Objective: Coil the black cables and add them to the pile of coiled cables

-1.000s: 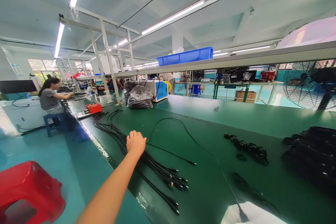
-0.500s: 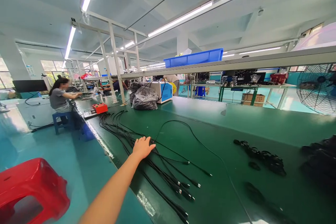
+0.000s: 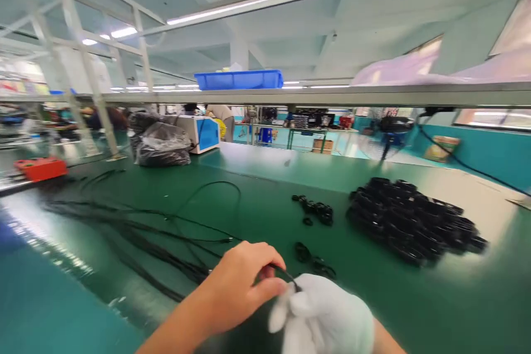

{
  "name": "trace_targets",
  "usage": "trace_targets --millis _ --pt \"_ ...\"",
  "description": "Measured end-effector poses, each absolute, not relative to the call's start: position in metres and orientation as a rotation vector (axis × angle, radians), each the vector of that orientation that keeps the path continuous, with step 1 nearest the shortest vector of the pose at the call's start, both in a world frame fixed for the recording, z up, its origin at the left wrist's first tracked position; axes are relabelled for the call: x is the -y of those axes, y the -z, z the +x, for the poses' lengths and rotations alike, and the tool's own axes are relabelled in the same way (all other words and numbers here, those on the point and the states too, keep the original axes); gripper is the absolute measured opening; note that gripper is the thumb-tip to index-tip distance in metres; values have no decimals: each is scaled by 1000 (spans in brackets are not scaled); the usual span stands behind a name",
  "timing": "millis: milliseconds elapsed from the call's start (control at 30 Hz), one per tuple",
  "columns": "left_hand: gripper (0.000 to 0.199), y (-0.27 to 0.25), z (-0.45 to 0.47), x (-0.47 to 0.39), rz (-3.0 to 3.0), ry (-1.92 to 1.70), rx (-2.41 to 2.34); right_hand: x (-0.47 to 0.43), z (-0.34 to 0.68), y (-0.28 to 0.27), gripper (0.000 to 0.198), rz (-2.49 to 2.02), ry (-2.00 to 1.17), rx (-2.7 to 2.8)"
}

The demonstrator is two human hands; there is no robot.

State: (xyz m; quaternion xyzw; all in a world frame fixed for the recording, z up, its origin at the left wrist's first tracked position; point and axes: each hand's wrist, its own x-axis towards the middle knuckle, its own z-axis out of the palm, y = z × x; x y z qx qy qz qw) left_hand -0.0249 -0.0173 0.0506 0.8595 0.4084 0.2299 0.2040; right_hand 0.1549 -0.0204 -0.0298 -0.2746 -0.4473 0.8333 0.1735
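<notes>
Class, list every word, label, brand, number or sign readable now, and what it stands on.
No text can be read.
Held cable: any marking is too small to read.
Red box: too blurred to tell.
Blue-and-white machine: nothing legible.

Cables (image 3: 170, 259): on the workbench (image 3: 265, 171), to my left
Coil pile (image 3: 410, 221): to my right
Bag (image 3: 164, 145): beyond the cables
Tray (image 3: 238, 81): on the shelf (image 3: 315, 97) before me

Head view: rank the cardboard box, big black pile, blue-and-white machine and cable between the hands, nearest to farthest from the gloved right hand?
1. Cable, in the right hand.
2. Big black pile, right side.
3. Blue-and-white machine, back left.
4. Cardboard box, background.
</notes>
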Motion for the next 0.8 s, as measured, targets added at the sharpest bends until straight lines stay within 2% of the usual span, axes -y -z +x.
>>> trace_targets --millis 167,433,633,700,800 --pt "16 -56 -18 -1 2377 -513 -1050 8 138 46 49 -267 -2605 1001" --pt "14 -51 -1 -6 2371 -514 -1017 9 133 51 39 -206 -2663 963" --pt "30 -6 -15 -20 2514 -576 -1061 6 174 6 38 50 -2200 957" --pt "30 11 -29 -26 2673 -625 -1145 0 197 -14 28 103 -1982 828" --pt "29 27 -45 -33 2933 -797 -1150 -11 228 -30 26 69 -1707 698"
